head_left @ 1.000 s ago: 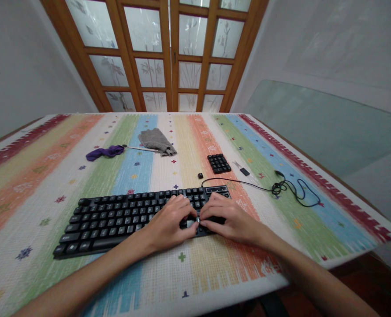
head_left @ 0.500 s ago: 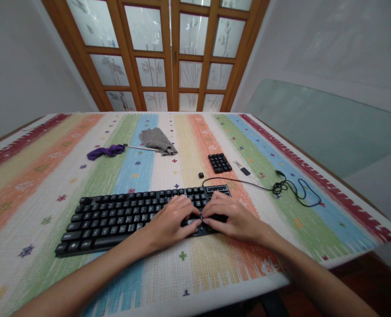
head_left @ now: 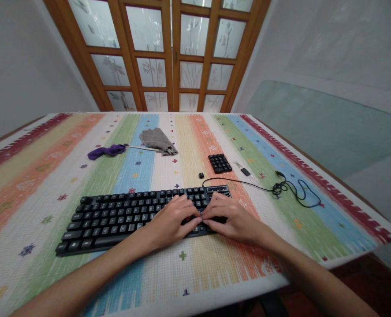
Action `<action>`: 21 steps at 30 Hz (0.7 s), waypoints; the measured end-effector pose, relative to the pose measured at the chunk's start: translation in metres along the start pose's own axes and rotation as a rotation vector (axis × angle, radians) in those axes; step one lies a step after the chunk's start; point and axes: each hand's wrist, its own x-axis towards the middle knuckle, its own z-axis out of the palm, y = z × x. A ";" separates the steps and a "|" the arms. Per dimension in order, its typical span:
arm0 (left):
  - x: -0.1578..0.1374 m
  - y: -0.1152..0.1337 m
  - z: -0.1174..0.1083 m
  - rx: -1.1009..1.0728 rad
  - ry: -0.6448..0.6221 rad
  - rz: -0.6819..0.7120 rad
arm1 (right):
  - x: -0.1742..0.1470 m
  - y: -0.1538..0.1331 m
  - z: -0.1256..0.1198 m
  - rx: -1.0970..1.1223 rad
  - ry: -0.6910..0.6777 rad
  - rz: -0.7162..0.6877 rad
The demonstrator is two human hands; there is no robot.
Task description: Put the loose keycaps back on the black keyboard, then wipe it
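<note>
A black keyboard (head_left: 116, 224) lies on the table in front of me, its long side towards me. Over its right part, my left hand (head_left: 175, 215) is closed, thumb and fingers pinched together low at the keys. My right hand (head_left: 230, 215) is closed too, pinching at the same spot from the other side, the fingertips of both hands almost meeting. Whatever sits between those fingertips is too small and covered to make out. The hands hide much of the keyboard's right end.
Beyond the keyboard lie a block of black keycaps (head_left: 220, 163), a single keycap (head_left: 201, 175) and a wire keycap puller (head_left: 244, 171). A cable (head_left: 248, 181) runs right to a tangled bundle. Farther back are a grey cloth (head_left: 158, 141) and a purple cloth (head_left: 106, 152) joined to a thin stick.
The fingertips of my left hand have shifted very slightly, closer to those of my right hand. The keyboard and the other things lie as before.
</note>
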 end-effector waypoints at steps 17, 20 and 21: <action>-0.001 -0.001 0.000 0.038 0.021 0.008 | 0.020 0.004 -0.024 -0.099 0.028 0.062; -0.001 -0.001 0.000 0.017 0.046 0.003 | 0.034 0.025 -0.036 -0.202 0.121 0.099; -0.002 0.000 0.000 0.010 0.055 -0.003 | 0.039 0.034 -0.038 -0.239 0.133 0.116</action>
